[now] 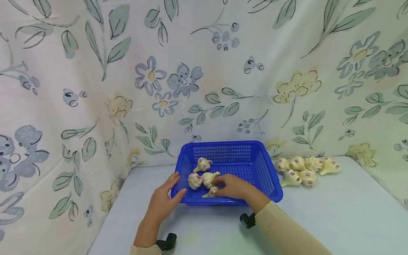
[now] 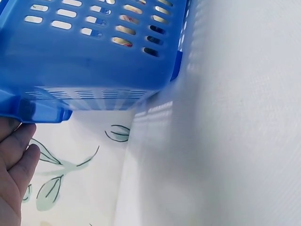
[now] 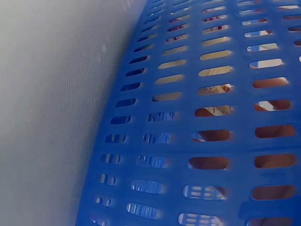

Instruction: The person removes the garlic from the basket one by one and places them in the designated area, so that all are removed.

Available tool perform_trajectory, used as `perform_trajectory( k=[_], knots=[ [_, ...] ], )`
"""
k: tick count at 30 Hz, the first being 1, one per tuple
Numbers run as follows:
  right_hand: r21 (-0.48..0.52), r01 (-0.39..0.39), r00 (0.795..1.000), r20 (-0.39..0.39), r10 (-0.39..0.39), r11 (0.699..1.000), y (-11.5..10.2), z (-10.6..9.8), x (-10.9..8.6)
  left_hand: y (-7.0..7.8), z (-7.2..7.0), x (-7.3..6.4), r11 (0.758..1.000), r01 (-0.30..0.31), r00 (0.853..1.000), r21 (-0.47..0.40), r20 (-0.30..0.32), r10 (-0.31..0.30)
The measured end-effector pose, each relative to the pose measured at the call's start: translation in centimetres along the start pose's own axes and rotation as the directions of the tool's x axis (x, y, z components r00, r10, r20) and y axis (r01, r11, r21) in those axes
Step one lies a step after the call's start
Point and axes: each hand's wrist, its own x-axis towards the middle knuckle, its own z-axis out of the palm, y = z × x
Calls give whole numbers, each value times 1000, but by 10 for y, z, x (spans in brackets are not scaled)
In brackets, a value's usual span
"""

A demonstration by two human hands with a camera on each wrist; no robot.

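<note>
One blue basket (image 1: 223, 143) contains four garlic bulbs (image 1: 194, 181); six more lie right of it on the table (image 1: 344, 202). The right hand (image 1: 234, 187) pinches one; the left hand (image 1: 160, 203), fingers extended, touches the basket.

Beige sleeves (image 1: 287, 228), black wrist cameras (image 1: 167, 242)

The table (image 1: 338, 209) carries a blue basket (image 1: 239, 171) — and garlic bulbs (image 1: 307, 177).
</note>
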Motion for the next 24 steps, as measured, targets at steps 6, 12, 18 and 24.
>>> perform_trajectory(
  k=[6, 12, 18, 24],
  knots=[
    [-23, -32, 997, 65, 34, 999, 0, 1, 0, -2, -4, 5, 999, -23, 999, 37, 26, 22],
    [-43, -57, 992, 113, 62, 997, -1, 3, 1, -4, -10, 8, 998, -35, 998, 60, 61, 32],
    [-78, -79, 988, 129, 89, 994, -4, 2, -1, -5, -13, 10, 997, -36, 993, 63, 111, 29],
    [-80, -93, 986, 130, 103, 992, -3, 2, 0, -4, -15, 14, 996, -22, 984, 90, 179, 6]
  ],
)
